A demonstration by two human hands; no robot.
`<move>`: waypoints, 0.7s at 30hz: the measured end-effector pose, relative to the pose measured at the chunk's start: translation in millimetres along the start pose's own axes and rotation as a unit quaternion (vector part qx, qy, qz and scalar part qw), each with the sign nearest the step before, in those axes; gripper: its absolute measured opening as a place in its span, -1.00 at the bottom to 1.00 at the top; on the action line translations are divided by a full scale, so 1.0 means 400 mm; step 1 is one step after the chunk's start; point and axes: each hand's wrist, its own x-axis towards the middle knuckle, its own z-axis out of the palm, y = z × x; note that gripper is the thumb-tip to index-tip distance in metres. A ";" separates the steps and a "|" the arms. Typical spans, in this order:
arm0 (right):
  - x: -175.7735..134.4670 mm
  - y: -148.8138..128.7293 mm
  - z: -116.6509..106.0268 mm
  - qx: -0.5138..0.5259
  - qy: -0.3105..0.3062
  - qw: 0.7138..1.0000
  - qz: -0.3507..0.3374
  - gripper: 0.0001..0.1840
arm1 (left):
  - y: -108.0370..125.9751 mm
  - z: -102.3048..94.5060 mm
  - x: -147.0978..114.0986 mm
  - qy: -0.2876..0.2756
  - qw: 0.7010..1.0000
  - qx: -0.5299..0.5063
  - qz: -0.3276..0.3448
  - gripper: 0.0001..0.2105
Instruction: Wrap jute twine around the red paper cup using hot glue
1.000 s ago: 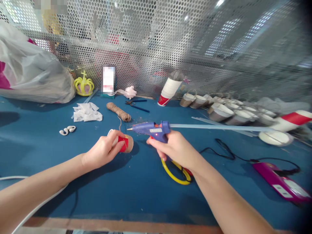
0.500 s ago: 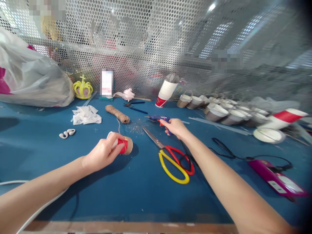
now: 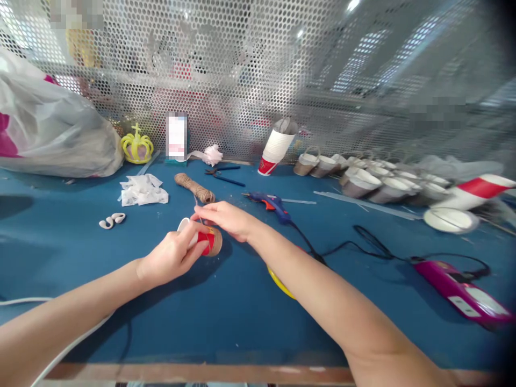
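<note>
My left hand is closed around a small red and white paper cup, tilted on its side with its base to the right. Brown twine wraps the cup near its base. Just above the cup, my right hand pinches the loose twine, which leads back to a twine bundle. A blue glue gun lies on the table to the right, a clear glue stick in its rear. Under my right forearm are mostly hidden scissors, with part of a yellow handle showing.
Behind lie pliers, white scraps and a cup stack. Several twine-wrapped cups stand at the right, near a purple power strip with a black cord. A plastic bag fills the back left.
My right hand has let go of the glue gun, now lying on the table, and moved left to pinch the twine. My left hand still holds the cup in nearly the same place.
</note>
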 end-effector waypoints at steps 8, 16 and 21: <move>-0.020 -0.002 -0.041 0.115 0.074 0.990 -0.037 -0.88 | 0.007 -0.011 0.016 0.046 0.980 -0.121 -0.148 -0.81; -0.031 -0.010 -0.049 0.070 0.107 0.989 -0.071 -0.85 | 0.006 -0.010 0.030 0.039 0.948 -0.211 -0.234 -0.78; -0.026 -0.007 -0.046 0.020 0.120 0.988 -0.091 -0.83 | 0.009 -0.010 0.030 0.025 0.938 -0.239 -0.251 -0.77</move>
